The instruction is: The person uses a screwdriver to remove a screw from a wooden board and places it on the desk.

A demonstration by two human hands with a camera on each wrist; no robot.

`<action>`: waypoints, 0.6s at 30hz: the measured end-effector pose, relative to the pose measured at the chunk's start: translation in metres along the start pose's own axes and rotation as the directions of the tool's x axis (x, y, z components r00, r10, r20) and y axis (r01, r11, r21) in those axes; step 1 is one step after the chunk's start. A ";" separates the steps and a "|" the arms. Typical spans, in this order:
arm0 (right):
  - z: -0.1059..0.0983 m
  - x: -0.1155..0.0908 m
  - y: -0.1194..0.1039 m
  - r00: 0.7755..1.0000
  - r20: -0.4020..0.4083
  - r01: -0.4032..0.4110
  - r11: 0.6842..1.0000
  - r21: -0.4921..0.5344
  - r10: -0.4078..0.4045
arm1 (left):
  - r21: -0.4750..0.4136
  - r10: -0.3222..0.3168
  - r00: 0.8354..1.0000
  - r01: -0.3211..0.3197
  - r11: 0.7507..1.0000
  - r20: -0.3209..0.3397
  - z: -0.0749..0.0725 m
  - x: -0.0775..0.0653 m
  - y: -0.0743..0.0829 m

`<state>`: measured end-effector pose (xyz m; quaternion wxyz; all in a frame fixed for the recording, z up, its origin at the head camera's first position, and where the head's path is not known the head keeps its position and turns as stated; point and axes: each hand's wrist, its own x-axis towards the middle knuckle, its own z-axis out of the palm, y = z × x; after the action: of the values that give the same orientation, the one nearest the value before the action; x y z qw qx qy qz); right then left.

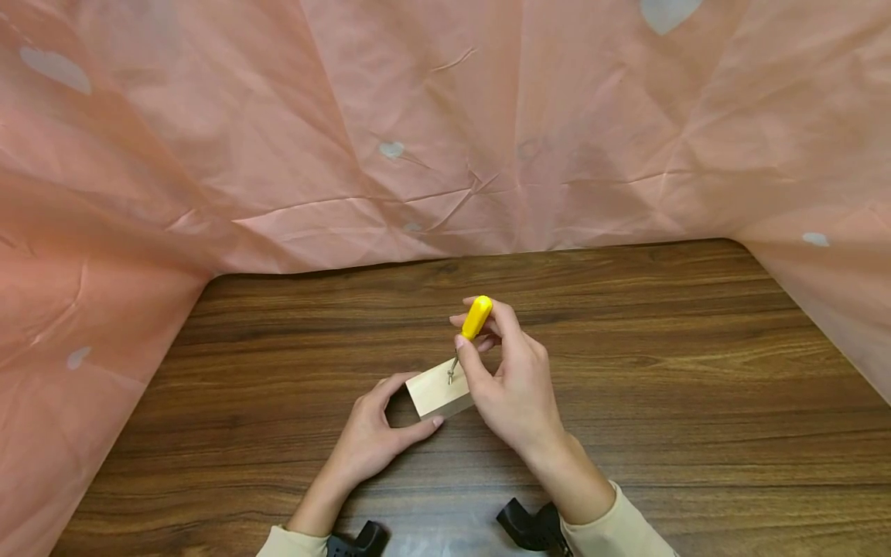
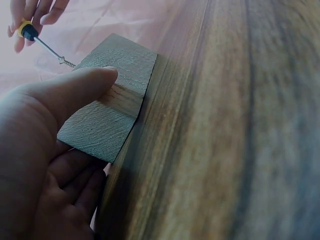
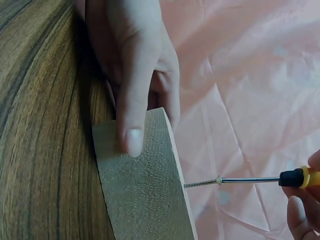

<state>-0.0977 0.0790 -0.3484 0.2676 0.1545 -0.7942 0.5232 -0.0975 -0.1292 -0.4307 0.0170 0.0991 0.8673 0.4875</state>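
A pale wooden block (image 1: 430,393) lies on the table. My left hand (image 1: 372,439) grips it at its left end, the thumb (image 2: 95,80) pressed on the near side and the fingers behind. A screw (image 3: 202,184) stands up from the block's top face, most of its thread showing. The shaft of a yellow-handled screwdriver (image 1: 477,317) meets the screw's head in the right wrist view. My right hand (image 1: 518,387) pinches the screwdriver's handle between thumb and fingers, above the block. In the head view this hand hides the block's right end.
The dark wood-grain table (image 1: 661,371) spreads out around both hands. A pink cloth (image 1: 445,155) with pale hearts hangs behind it and along both sides. Black wrist devices (image 1: 532,526) show below the hands at the cream sleeves (image 1: 619,526).
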 end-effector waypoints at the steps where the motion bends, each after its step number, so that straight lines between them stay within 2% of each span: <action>1: 0.000 0.000 0.000 1.000 0.002 0.001 1.000 -0.002 -0.001 | 0.000 -0.001 1.000 0.001 1.000 0.000 0.000 0.000 0.000; 9: 0.002 0.000 0.003 0.996 -0.008 0.085 0.995 -0.051 -0.086 | 0.001 0.000 1.000 0.000 1.000 0.002 0.000 0.000 0.001; 15: 0.001 -0.002 0.000 1.000 0.000 0.027 0.999 -0.018 -0.027 | -0.007 0.001 1.000 -0.001 1.000 -0.002 0.000 0.000 0.000; 18: 0.002 -0.001 0.002 0.999 -0.019 0.030 0.999 -0.027 -0.031 | -0.004 -0.004 1.000 0.004 1.000 0.001 0.000 0.000 0.000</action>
<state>-0.0981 0.0781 -0.3511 0.2855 0.1579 -0.7960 0.5098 -0.0977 -0.1288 -0.4306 0.0185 0.0978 0.8665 0.4892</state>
